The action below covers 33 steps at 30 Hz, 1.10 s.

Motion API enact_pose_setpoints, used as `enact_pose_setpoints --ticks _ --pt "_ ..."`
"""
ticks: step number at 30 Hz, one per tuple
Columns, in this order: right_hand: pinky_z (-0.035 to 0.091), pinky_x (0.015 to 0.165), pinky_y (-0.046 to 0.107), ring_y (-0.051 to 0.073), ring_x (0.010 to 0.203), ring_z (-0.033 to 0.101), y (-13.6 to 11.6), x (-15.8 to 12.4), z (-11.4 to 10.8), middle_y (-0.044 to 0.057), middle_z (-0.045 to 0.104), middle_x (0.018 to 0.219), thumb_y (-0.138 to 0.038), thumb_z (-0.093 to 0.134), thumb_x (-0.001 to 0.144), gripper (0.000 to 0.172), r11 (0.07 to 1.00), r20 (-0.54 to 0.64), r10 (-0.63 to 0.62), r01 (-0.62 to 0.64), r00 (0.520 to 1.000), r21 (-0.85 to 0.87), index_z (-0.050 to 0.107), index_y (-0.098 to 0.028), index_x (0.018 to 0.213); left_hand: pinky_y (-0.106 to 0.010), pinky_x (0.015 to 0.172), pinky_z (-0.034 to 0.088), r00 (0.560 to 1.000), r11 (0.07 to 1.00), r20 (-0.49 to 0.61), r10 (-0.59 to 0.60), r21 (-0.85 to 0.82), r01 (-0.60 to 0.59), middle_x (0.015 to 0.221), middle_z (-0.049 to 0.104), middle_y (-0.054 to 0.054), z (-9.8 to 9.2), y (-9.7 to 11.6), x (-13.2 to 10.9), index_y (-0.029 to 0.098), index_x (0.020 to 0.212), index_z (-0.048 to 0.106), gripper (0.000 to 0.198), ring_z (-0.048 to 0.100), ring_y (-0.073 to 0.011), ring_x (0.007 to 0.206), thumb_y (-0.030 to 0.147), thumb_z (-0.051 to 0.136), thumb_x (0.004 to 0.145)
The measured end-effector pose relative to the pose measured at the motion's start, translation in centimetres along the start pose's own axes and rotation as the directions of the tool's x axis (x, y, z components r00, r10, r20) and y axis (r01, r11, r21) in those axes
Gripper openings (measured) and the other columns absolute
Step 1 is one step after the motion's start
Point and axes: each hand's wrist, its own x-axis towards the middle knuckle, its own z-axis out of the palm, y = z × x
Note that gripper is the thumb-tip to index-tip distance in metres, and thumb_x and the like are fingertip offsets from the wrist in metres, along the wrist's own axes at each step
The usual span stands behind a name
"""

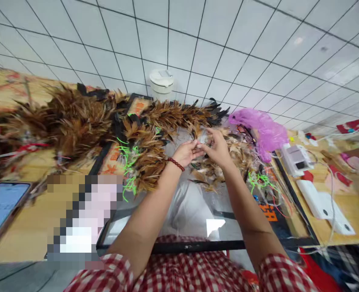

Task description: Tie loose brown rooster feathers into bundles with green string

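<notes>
My left hand (185, 152), with a dark red bead bracelet at the wrist, and my right hand (217, 147) meet above a glass-topped table (197, 211). Both pinch together on a small pale bundle of feathers (202, 142) held between the fingertips. Long strings of brown and black feathers (84, 121) lie across the table to the left and behind my hands. Loose feathers (228, 162) lie under and to the right of my hands. Bright green strings (127, 162) are tangled among the feathers.
A white lidded cup (162, 84) stands at the back against the tiled wall. A purple plastic bag (263, 127) lies at the right, with white boxes (319, 202) and cables beyond. A phone (1, 209) lies at the far left. A blurred-out patch covers the table's left front.
</notes>
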Motion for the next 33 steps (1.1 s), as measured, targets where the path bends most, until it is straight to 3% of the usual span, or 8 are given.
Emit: enact_pose_setpoints --ticks 4,8,13,16,18,24,28,33 --pt "0.042 0.061 0.026 0.011 0.06 0.048 0.6 0.4 -0.9 0.001 0.06 0.07 -0.057 0.069 0.069 0.042 0.912 0.356 0.233 -0.33 0.905 0.243 0.064 -0.016 0.079 -0.016 0.046 0.045 0.992 0.987 0.113 -0.054 0.155 0.036 0.059 0.059 -0.001 -0.6 -0.2 0.2 0.009 0.071 0.059 0.02 0.056 -0.0066 0.047 0.015 0.054 0.09" --pt "0.032 0.05 0.023 0.008 0.049 0.041 0.0 0.8 -1.0 -0.002 0.054 0.053 -0.055 0.074 0.064 0.043 0.839 0.553 0.216 -0.443 0.805 0.316 0.058 -0.016 0.06 -0.015 0.042 0.041 0.976 0.963 0.177 -0.13 0.255 0.082 0.059 0.058 -0.001 -1.0 -0.4 0.3 0.008 0.07 0.061 0.016 0.054 -0.006 0.046 0.017 0.066 0.082" --pt "0.039 0.057 0.025 0.011 0.055 0.049 -0.8 2.3 -0.3 -0.002 0.057 0.056 -0.045 0.072 0.067 0.033 0.913 0.468 0.169 -0.317 0.867 0.257 0.059 -0.016 0.061 -0.017 0.044 0.042 0.986 0.97 0.157 -0.047 0.242 0.007 0.057 0.057 0.0 -1.0 -0.4 0.4 0.007 0.076 0.065 0.013 0.053 -0.0065 0.046 0.019 0.071 0.078" --pt "0.044 0.066 0.028 0.014 0.066 0.056 -0.3 3.8 -0.9 0.002 0.066 0.071 -0.035 0.062 0.076 0.02 0.989 0.16 0.134 -0.141 0.978 0.036 0.067 -0.016 0.076 -0.016 0.043 0.038 0.988 0.981 0.13 0.088 0.16 -0.108 0.054 0.053 0.002 -1.0 -0.3 0.6 0.009 0.072 0.063 0.015 0.05 -0.0059 0.045 0.021 0.071 0.077" --pt "0.044 0.072 0.03 0.017 0.073 0.059 0.2 4.5 -1.7 0.004 0.07 0.08 -0.028 0.057 0.079 0.019 0.966 -0.01 0.108 -0.108 0.994 -0.235 0.071 -0.017 0.085 -0.016 0.044 0.038 0.984 0.981 0.087 0.157 0.099 -0.165 0.055 0.053 0.003 -1.1 -0.2 0.8 0.01 0.071 0.061 0.017 0.05 -0.0056 0.047 0.022 0.07 0.078" --pt "0.041 0.08 0.034 0.025 0.095 0.06 1.3 3.5 -1.8 0.013 0.07 0.099 -0.015 0.05 0.083 0.026 0.664 0.285 0.088 0.157 0.954 -0.731 0.074 -0.018 0.093 -0.015 0.047 0.038 0.972 0.971 -0.027 0.233 -0.052 -0.234 0.058 0.053 0.003 -1.4 0.1 1.3 0.012 0.075 0.059 0.014 0.051 -0.0046 0.05 0.021 0.066 0.082" --pt "0.038 0.085 0.035 0.024 0.099 0.058 2.1 2.0 -1.3 0.013 0.069 0.1 -0.012 0.048 0.084 0.028 0.633 0.444 0.031 0.326 0.896 -0.702 0.073 -0.018 0.095 -0.016 0.047 0.038 0.973 0.971 -0.075 0.217 -0.082 -0.223 0.058 0.053 0.003 -1.6 0.2 1.4 0.012 0.075 0.059 0.013 0.051 -0.0048 0.049 0.02 0.065 0.082" --pt "0.045 0.076 0.03 0.018 0.079 0.062 2.5 1.1 -3.2 0.006 0.071 0.084 -0.028 0.057 0.082 0.016 0.964 0.157 0.041 0.002 0.987 -0.267 0.07 -0.019 0.084 -0.015 0.047 0.038 0.976 0.973 -0.07 0.208 -0.087 -0.214 0.057 0.052 0.003 -1.6 0.2 1.3 0.012 0.074 0.059 0.014 0.051 -0.0048 0.049 0.021 0.068 0.08"
